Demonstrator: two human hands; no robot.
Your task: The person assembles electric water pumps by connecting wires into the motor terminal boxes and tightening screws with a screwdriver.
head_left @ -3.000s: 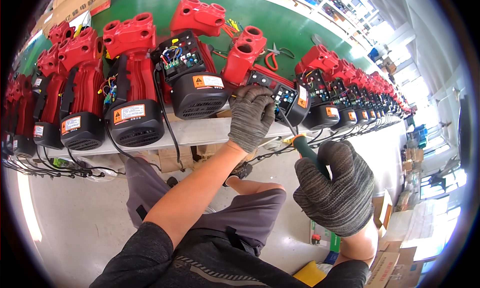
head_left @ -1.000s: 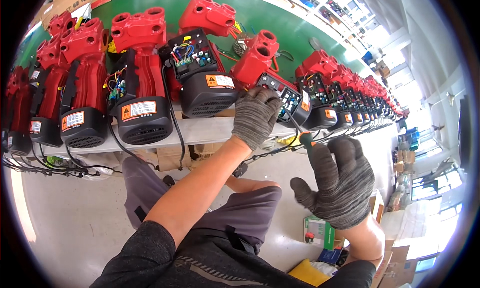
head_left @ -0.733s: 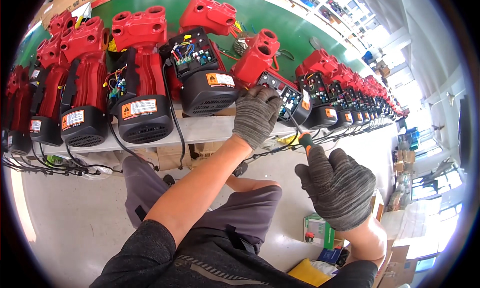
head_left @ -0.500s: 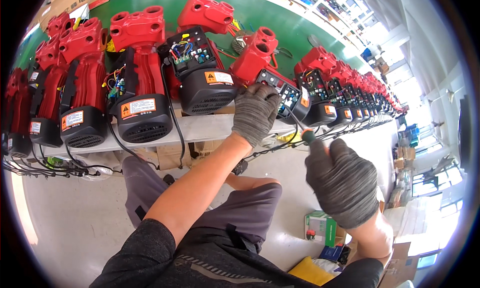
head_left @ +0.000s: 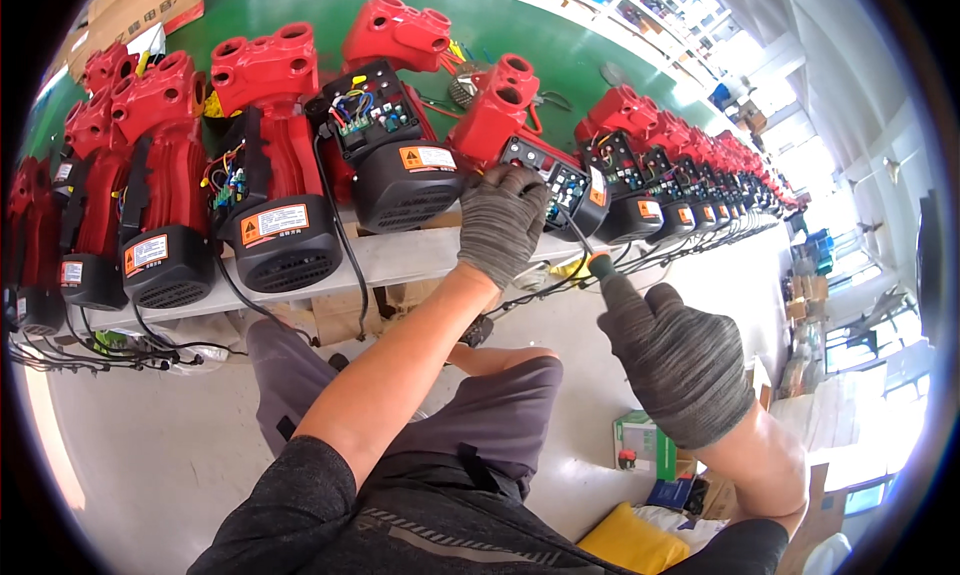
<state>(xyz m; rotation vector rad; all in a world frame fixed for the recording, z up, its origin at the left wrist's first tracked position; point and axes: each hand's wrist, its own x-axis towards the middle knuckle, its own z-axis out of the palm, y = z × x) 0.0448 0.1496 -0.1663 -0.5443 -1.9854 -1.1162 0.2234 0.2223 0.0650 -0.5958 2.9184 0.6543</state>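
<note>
Red cast housings with black motor ends are lined up in a long row on a pale workbench edge (head_left: pixel 400 260), in front of a green table surface (head_left: pixel 520 35). The left hand (head_left: pixel 500 220), covered by a grey knitted glove, is laid on the red and black pump unit with an open black terminal box (head_left: pixel 540 170), and its fingers are curled over the box edge, so the unit is gripped. The right hand (head_left: pixel 680 360), in the same kind of glove, is closed around the handle of a screwdriver with a green and black grip (head_left: pixel 597 265); only the upper part of the tool is seen, and its thin shaft is pointed toward 11 o'clock, into the terminal box. The tip itself is hidden, so contact cannot be told. At 9 o'clock of the held unit, another red unit with a coloured wire bundle in its open box (head_left: pixel 385 140) is standing. At 5 o'clock of the right hand, a small green cardboard box (head_left: pixel 640 440) is lying on the floor, and a yellow soft object (head_left: pixel 630 540) is seen below it.
</note>
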